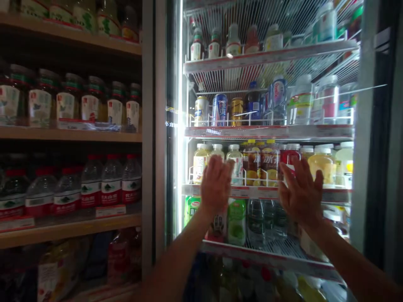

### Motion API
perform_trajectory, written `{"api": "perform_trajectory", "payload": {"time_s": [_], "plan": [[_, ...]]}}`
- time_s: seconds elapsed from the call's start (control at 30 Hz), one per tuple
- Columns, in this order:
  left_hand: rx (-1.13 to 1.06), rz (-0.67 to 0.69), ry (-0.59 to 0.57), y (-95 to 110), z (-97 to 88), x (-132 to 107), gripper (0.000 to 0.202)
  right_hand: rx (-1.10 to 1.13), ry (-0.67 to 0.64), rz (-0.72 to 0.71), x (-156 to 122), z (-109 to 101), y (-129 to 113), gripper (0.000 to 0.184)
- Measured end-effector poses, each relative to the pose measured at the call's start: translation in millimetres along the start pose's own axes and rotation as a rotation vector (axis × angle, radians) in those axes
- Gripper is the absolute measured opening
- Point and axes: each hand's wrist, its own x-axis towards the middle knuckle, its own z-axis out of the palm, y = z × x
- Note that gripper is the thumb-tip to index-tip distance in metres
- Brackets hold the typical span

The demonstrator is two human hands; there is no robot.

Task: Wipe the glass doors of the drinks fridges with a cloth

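Note:
Both my hands are raised in front of a lit drinks fridge with wire shelves (267,132). My left hand (215,184) is open, fingers together and stretched up, at the front rail of the third shelf (252,192), just before pale bottles (235,163). My right hand (300,193) is open too, fingers spread, next to a red-labelled bottle (288,157) and amber tea bottles (261,161). Neither hand holds anything. I cannot tell whether the palms touch the glass or the rail.
Cans (219,110) and bottles fill the shelf above, green and clear bottles (236,220) the shelf below. At left, wooden shelves (72,135) carry jars (66,100) and red-capped water bottles (91,184). A dark fridge frame (378,147) stands at right.

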Motion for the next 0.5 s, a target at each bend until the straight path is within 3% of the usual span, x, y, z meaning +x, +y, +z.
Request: {"api": "perform_trajectory", "payload": {"time_s": [0.1, 0.17, 0.27, 0.37, 0.43, 0.5], "plan": [[0.088, -0.21, 0.124, -60.1, -14.5, 4.6, 0.043, 0.009, -0.039, 0.002, -4.5, 1.0, 3.1, 0.049], [0.112, -0.31, 0.172, -67.7, -14.7, 10.7, 0.043, 0.02, -0.046, 0.021, -7.1, 1.3, 4.3, 0.049], [0.057, -0.169, 0.117, -25.6, -1.7, 17.2, 0.042, 0.018, -0.048, 0.025, -7.3, 1.3, 3.5, 0.048], [-0.047, 0.108, -0.079, 28.9, 11.1, 18.0, 0.042, 0.005, -0.037, -0.009, -6.4, 0.0, 2.7, 0.05], [-0.076, 0.214, -0.163, 38.2, 11.2, 17.9, 0.042, 0.005, -0.036, -0.02, -6.8, -2.1, 4.2, 0.05], [-0.053, 0.195, -0.154, 17.5, 4.1, 19.3, 0.043, 0.011, -0.054, -0.018, -6.7, -5.1, 8.5, 0.049]]}}
